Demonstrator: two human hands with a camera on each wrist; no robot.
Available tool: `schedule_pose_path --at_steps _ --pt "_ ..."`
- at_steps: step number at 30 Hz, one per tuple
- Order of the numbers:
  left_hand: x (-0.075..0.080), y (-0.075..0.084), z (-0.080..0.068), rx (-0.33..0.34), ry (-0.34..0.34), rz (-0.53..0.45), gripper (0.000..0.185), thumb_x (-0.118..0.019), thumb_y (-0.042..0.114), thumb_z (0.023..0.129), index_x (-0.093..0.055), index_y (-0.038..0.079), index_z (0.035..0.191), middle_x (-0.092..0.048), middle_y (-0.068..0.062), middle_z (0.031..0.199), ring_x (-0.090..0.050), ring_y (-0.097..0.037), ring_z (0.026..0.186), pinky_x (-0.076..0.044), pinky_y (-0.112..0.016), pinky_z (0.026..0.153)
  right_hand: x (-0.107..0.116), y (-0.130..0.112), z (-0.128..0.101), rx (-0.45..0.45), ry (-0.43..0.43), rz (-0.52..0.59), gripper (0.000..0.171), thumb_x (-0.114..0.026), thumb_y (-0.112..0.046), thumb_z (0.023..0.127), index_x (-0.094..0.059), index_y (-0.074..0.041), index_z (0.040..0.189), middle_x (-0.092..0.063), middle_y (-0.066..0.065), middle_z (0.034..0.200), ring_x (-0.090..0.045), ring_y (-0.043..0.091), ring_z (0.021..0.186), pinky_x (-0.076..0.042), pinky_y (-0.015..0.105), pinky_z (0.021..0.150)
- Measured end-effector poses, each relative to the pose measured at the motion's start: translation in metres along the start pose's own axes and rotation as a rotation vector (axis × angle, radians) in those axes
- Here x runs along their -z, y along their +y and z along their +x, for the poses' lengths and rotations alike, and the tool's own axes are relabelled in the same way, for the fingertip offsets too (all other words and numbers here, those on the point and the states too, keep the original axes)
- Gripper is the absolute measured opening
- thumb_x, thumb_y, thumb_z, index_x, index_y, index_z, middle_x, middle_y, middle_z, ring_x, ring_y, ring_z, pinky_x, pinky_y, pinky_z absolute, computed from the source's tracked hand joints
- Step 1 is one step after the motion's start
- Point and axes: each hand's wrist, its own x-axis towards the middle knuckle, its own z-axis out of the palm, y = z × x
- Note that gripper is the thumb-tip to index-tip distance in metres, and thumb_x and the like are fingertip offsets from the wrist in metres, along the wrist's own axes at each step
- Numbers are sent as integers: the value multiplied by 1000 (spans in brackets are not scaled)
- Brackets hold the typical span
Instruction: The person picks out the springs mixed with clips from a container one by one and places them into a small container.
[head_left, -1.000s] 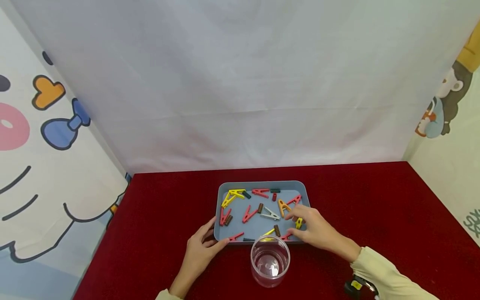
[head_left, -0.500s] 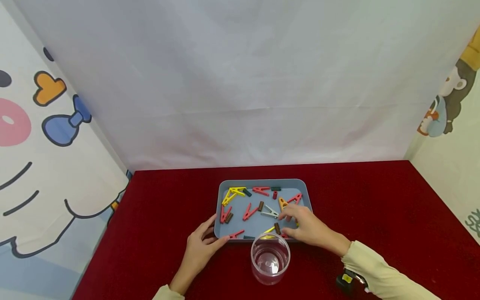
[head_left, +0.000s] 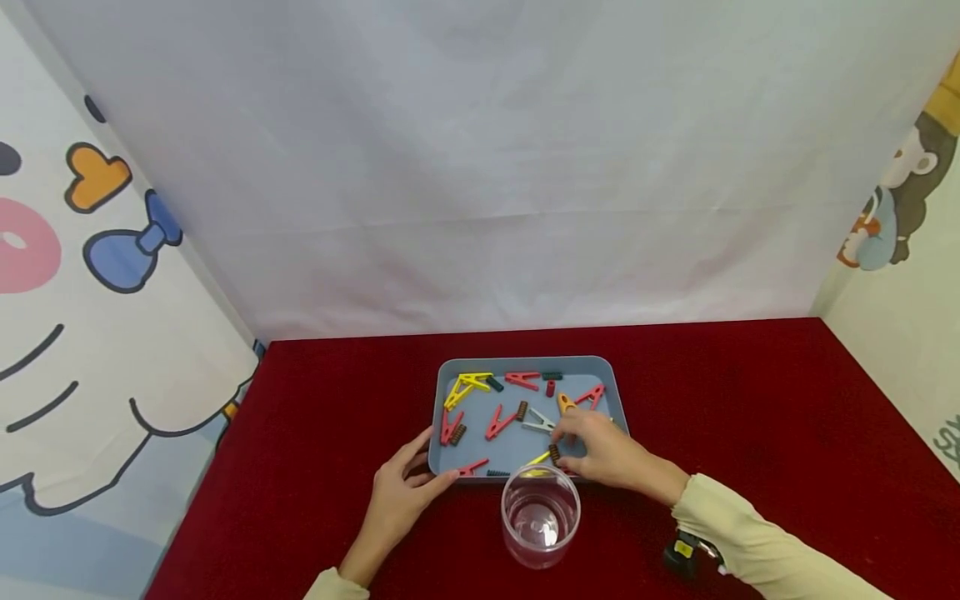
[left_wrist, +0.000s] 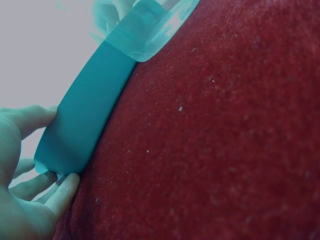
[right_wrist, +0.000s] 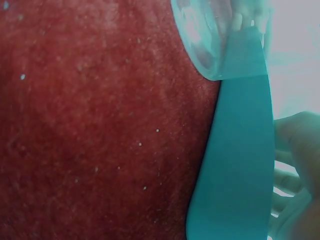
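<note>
While the left hand stays at the tray's near left corner, thumb and fingers spread against it, the right hand has shifted left. Its thumb and forefinger, parted, now reach a brown spring in the tray, beyond the cup; whether they pinch it, I cannot tell.

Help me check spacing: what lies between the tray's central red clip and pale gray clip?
A brown coil spring lies there; the head view shows it.
</note>
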Motion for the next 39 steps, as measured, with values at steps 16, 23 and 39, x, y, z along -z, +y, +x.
schedule_pose_path --at_steps 16,23,39 --pt "7 1 -2 41 31 19 75 -87 20 85 -53 11 151 -59 -17 144 -64 -32 122 -58 -27 86 -5 -2 11 23 -41 -21 16 -78 1 79 -78 -6 94 -71 3 95 -67 21 90 -57 35 78" --pt "4 2 -1 36 26 6 75 -87 20 85 -53 10 151 -59 -18 143 -64 -33 122 -58 -25 85 -3 -4 12 -5 -44 -46 14 -84 -5 79 -79 -7 92 -72 5 97 -67 21 90 -56 33 76" --pt "-2 1 0 25 8 -28 72 -85 19 87 -54 11 151 -59 -18 143 -65 -31 121 -58 -26 85 -5 1 4 60 73 14 13 -83 1 76 -75 -5 84 -68 2 80 -57 8 71 -48 21 63"
